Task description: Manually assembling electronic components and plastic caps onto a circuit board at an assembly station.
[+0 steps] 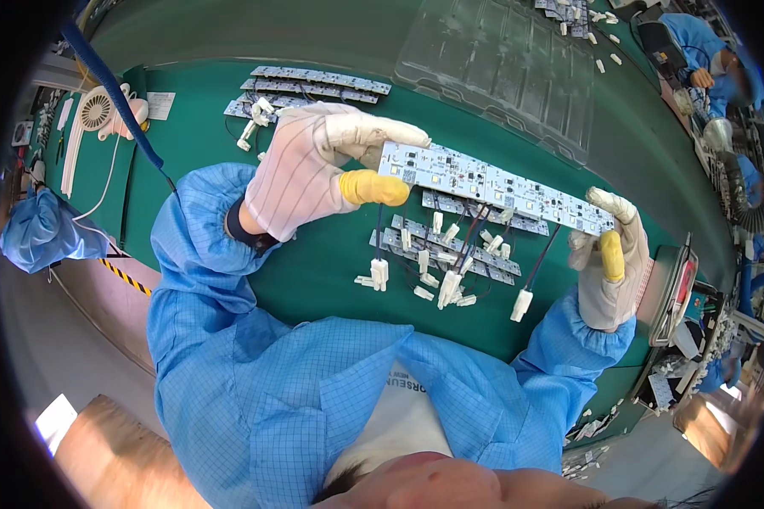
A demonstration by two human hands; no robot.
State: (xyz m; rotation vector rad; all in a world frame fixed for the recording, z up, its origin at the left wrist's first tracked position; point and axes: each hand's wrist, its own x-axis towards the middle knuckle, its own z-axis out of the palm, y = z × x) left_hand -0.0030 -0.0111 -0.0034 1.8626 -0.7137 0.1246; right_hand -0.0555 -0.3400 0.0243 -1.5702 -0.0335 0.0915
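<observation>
Between my two gloved hands, a long white LED circuit board [497, 185] is held up above the green mat, tilted down toward the right. My left hand [314, 165] pinches its left end, a yellow-tipped thumb below and white-gloved fingers above. At the other end, my right hand [613, 254] grips the board's tip between fingers and a yellow-covered digit. Dark wires hang from the board, ending in a white connector [379, 273] at the left and another white connector [522, 304] at the right. Below it lie more circuit boards [450, 253] with several white connectors.
Another stack of boards [314, 85] lies beyond my left hand. A clear plastic tray [497, 76] is at the back. A small white fan [96, 110] stands at the far left, beside a co-worker's blue sleeve [47, 229]. A blue hose [115, 89] hangs at upper left.
</observation>
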